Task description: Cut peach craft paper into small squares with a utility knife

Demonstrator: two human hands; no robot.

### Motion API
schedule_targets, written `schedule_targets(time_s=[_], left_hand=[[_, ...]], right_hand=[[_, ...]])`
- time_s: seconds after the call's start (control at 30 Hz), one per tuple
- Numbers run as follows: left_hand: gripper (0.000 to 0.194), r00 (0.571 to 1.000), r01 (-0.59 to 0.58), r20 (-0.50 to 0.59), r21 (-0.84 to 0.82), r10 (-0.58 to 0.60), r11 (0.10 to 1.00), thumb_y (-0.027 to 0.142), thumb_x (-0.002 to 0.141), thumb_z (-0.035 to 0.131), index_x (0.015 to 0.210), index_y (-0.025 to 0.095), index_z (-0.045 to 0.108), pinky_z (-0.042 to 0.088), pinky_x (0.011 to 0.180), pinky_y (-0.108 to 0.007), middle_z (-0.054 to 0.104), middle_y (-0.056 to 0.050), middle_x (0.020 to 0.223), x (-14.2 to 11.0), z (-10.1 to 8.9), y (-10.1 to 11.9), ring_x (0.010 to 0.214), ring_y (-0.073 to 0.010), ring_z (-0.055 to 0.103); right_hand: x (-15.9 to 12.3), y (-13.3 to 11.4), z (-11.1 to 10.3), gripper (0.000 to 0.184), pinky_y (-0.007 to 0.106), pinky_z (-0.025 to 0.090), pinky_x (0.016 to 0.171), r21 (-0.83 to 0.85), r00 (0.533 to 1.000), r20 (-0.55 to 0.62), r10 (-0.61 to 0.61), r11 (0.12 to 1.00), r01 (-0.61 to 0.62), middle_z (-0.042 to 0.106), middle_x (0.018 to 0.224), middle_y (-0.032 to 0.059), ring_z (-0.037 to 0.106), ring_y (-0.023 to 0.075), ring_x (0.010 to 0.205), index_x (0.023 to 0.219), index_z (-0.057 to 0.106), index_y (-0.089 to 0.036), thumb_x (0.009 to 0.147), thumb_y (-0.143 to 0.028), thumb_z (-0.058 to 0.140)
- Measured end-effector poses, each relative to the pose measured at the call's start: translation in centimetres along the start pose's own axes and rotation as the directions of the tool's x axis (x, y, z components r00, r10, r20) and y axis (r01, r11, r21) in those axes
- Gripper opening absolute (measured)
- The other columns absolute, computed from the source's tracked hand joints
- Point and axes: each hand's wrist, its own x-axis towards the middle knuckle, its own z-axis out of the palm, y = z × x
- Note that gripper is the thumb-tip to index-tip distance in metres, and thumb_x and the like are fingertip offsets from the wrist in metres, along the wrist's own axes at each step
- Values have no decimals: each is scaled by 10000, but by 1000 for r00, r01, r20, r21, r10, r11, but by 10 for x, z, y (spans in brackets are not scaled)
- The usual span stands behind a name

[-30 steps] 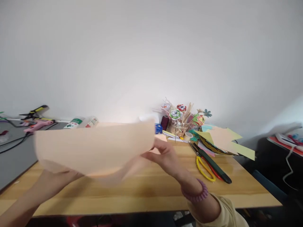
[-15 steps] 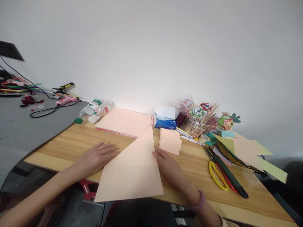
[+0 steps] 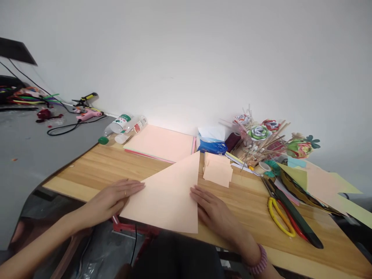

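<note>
A pale peach sheet of paper [image 3: 170, 197], folded to a slanted edge that rises to a point, lies at the front of the wooden table [image 3: 95, 170]. My left hand [image 3: 117, 197] rests flat at its left side, fingertips on the slanted edge. On the right side, my right hand [image 3: 210, 207] lies with outstretched fingers touching the paper's straight edge. Neither hand grips it. Just beyond the right fingers is a pile of small peach paper squares [image 3: 217, 170]. Behind the folded sheet lies a stack of coloured paper [image 3: 162, 141], peach on top.
Scissors with yellow handles [image 3: 280, 217] and a dark green-handled tool [image 3: 302, 221] lie at right. Paper flowers [image 3: 260, 132], a blue tissue pack [image 3: 212, 145] and loose coloured sheets [image 3: 322, 178] stand behind. Plastic bottles [image 3: 120, 124] and a pink glue gun [image 3: 88, 115] are left.
The peach paper, held up and blurred at first, came down onto the table folded. Since then it has turned slightly, and my left fingertips have come onto its edge. The view has shifted.
</note>
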Motion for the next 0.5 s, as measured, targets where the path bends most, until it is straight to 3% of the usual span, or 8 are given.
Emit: schedule_targets(time_s=[0.1,0.17,0.27,0.37,0.5], left_hand=[[447,1000,20,-13,-86,-21,996,138,914,281,1289,242,500,419,945,-281,594,-47,1206,15,-11,-4,1111,-161,536],[431,1000,28,-2,-107,-28,994,140,916,278,1229,235,558,436,893,-254,612,-51,1128,24,-17,-7,1038,-150,562],[430,999,39,16,-113,-37,993,132,909,283,1180,245,597,425,881,-247,599,-49,1086,31,-21,-12,1005,-141,559],[406,998,60,42,-163,-54,985,141,892,317,1155,228,614,410,898,-254,582,-52,1073,31,-23,-17,1010,-149,543],[283,984,178,86,-301,-159,937,227,847,452,1049,204,649,398,926,-263,560,-45,1111,30,-24,-20,1028,-178,528]], right_hand=[[3,-6,2,497,428,403,1011,3,1000,-14,6,1000,-6,508,1320,117,392,245,1273,1332,428,-113,836,-133,436],[7,-12,2,477,453,400,1000,30,998,-50,25,999,-24,538,1282,119,399,266,1263,1292,480,-133,820,-88,422],[14,-16,3,379,414,443,934,105,991,-103,82,992,-72,604,1156,111,505,248,1139,1149,596,-166,834,-70,408],[21,-13,8,256,329,488,801,155,978,-127,166,977,-146,637,988,79,584,200,932,1001,655,-193,881,-172,429],[30,-6,17,330,282,468,676,203,926,-160,342,929,-308,641,847,64,607,180,771,708,652,-189,906,-322,425]])
